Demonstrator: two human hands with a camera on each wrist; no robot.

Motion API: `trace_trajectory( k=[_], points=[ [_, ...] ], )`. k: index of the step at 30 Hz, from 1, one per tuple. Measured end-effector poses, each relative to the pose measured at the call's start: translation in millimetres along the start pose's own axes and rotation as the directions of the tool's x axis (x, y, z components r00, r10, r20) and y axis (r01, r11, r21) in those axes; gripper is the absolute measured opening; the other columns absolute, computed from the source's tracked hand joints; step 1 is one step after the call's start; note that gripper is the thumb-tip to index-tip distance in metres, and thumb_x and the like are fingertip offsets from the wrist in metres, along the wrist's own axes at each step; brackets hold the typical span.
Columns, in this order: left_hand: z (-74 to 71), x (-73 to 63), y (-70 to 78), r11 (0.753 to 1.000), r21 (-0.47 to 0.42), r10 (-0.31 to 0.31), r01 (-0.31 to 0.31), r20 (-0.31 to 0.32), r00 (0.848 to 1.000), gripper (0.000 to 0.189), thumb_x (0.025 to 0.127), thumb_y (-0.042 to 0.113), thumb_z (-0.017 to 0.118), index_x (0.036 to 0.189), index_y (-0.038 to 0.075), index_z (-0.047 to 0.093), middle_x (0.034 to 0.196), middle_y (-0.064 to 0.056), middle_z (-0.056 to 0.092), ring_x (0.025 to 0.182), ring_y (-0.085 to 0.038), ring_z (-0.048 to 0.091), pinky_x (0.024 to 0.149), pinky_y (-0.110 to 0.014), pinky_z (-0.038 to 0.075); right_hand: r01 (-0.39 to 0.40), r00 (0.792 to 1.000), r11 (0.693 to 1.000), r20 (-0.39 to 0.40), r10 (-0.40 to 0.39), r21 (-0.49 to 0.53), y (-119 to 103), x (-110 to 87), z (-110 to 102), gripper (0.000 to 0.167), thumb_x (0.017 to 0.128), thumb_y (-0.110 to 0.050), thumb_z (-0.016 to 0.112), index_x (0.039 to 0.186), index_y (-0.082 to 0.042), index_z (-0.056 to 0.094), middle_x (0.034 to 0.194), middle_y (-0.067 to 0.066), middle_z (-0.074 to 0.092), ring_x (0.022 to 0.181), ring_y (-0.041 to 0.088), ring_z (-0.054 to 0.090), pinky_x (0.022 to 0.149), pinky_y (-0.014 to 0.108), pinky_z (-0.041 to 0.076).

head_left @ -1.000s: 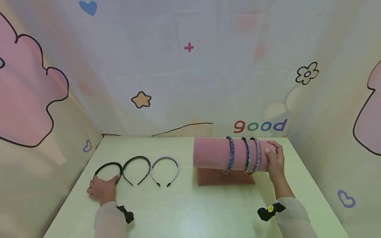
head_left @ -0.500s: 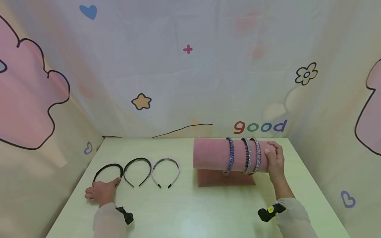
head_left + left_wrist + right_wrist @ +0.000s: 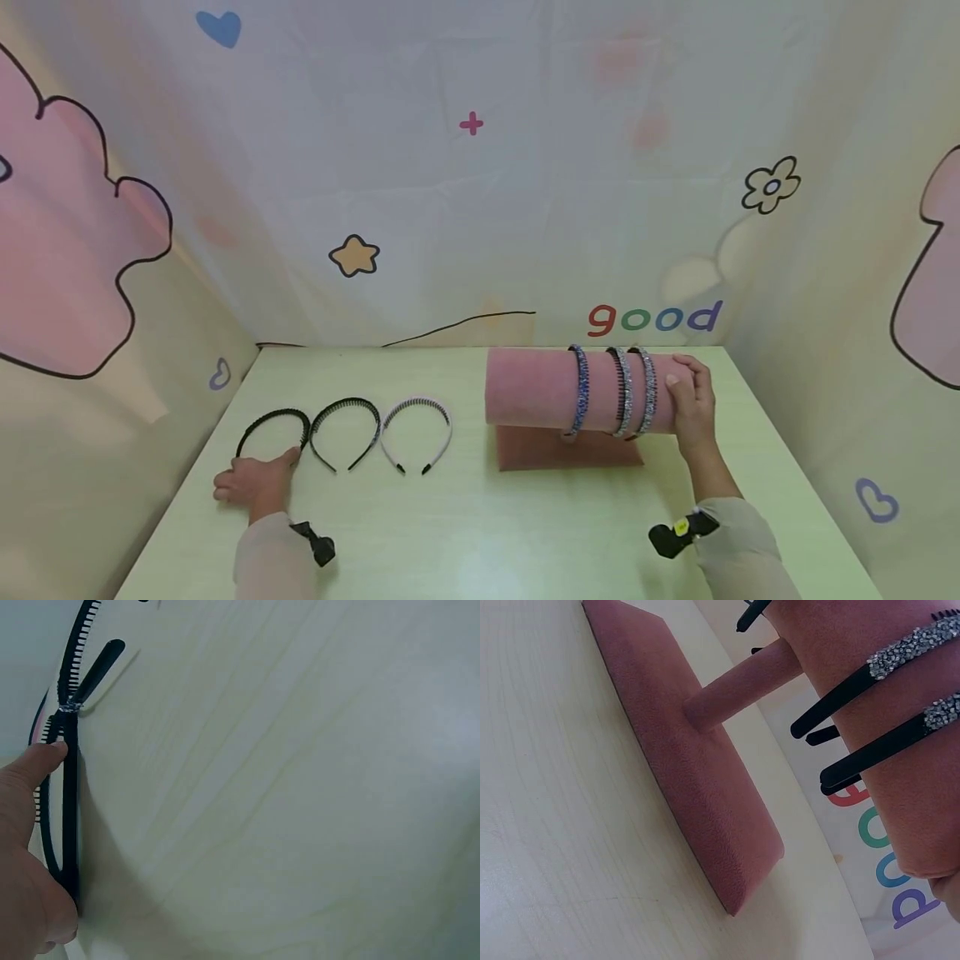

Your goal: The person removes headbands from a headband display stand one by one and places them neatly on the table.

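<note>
At the table's left, my left hand holds a black headband by its open ends, thumb on the right arm and fingers curled at the left one. In the left wrist view, the thumb presses against the black headband, whose toothed inner edge shows. My right hand grips the right end of a pink velvet headband stand. On its roll sit a blue sparkly headband and two silver sparkly headbands their black tips hanging free below.
Beside the held headband lie a second black headband and a white headband, both on the pale table. The stand's flat pink base rests on the table. A printed curtain closes off the back and sides.
My left hand has slid slightly toward me and to the left along the black headband's ends. The right hand and the stand have stayed in place.
</note>
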State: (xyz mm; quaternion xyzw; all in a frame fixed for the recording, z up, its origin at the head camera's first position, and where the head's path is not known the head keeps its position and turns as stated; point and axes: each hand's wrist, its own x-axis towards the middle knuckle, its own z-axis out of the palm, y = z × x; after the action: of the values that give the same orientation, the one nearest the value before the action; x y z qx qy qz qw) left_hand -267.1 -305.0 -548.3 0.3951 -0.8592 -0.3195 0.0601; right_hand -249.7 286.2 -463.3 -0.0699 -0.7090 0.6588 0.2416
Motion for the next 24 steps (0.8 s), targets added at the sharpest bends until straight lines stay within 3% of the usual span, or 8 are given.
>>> trace_trajectory(
  k=[4, 10, 16, 20, 24],
  points=[
    [-0.4, 3.2, -0.5, 0.999, -0.023, 0.029, -0.029, 0.025, 0.999, 0.088, 0.073, 0.043, 0.071, 0.118, -0.023, 0.035, 0.12, -0.043, 0.023, 0.112, -0.051, 0.019, 0.093, -0.055, 0.018, 0.001, 1.0, 1.0, -0.007, -0.001, 0.01, 0, 1.0, -1, 0.036, 0.095, -0.019, 0.044, 0.13, -0.013, 0.043, 0.121, -0.008, 0.044, 0.105, 0.012, 0.04, 0.087, 0.029, 0.03],
    [-1.4, 5.0, -5.1, 1.0, -0.025, 0.009, -0.009, 0.009, 1.0, 0.088, 0.073, 0.042, 0.073, 0.12, -0.021, 0.034, 0.125, -0.043, 0.023, 0.117, -0.052, 0.018, 0.099, -0.055, 0.014, -0.023, 1.0, 1.0, -0.007, 0.023, 0.008, 0, 1.2, 0, 0.037, 0.094, -0.019, 0.044, 0.131, -0.012, 0.042, 0.122, -0.009, 0.044, 0.106, 0.012, 0.04, 0.089, 0.031, 0.03],
    [-2.4, 2.6, -8.2, 0.992, -0.129, 0.003, -0.008, -0.037, 0.999, 0.087, 0.072, 0.038, 0.075, 0.125, -0.017, 0.034, 0.129, -0.041, 0.022, 0.119, -0.051, 0.016, 0.1, -0.054, 0.013, -0.035, 0.999, 0.999, -0.013, 0.035, 0.002, -2, 1.1, 1, 0.036, 0.094, -0.02, 0.044, 0.13, -0.015, 0.043, 0.123, -0.008, 0.043, 0.108, 0.013, 0.038, 0.092, 0.034, 0.029],
    [-4.3, -4.0, -4.1, 0.972, -0.232, -0.001, -0.021, -0.094, 0.996, 0.089, 0.074, 0.036, 0.076, 0.137, -0.009, 0.031, 0.134, -0.036, 0.021, 0.121, -0.048, 0.016, 0.1, -0.053, 0.014, -0.039, 0.999, 0.999, -0.007, 0.039, -0.01, -3, -0.3, 0, 0.036, 0.095, -0.023, 0.044, 0.13, -0.017, 0.043, 0.125, -0.006, 0.042, 0.109, 0.014, 0.038, 0.093, 0.036, 0.029],
    [-6.8, -17.0, 3.6, 0.934, -0.352, 0.018, -0.066, -0.137, 0.99, 0.088, 0.075, 0.031, 0.077, 0.141, -0.003, 0.03, 0.137, -0.033, 0.021, 0.122, -0.046, 0.017, 0.101, -0.053, 0.015, -0.031, 1.0, 0.999, -0.002, 0.031, -0.006, -3, -0.6, 0, 0.035, 0.095, -0.022, 0.044, 0.13, -0.017, 0.043, 0.125, -0.006, 0.043, 0.108, 0.014, 0.038, 0.092, 0.035, 0.029]
  ],
)
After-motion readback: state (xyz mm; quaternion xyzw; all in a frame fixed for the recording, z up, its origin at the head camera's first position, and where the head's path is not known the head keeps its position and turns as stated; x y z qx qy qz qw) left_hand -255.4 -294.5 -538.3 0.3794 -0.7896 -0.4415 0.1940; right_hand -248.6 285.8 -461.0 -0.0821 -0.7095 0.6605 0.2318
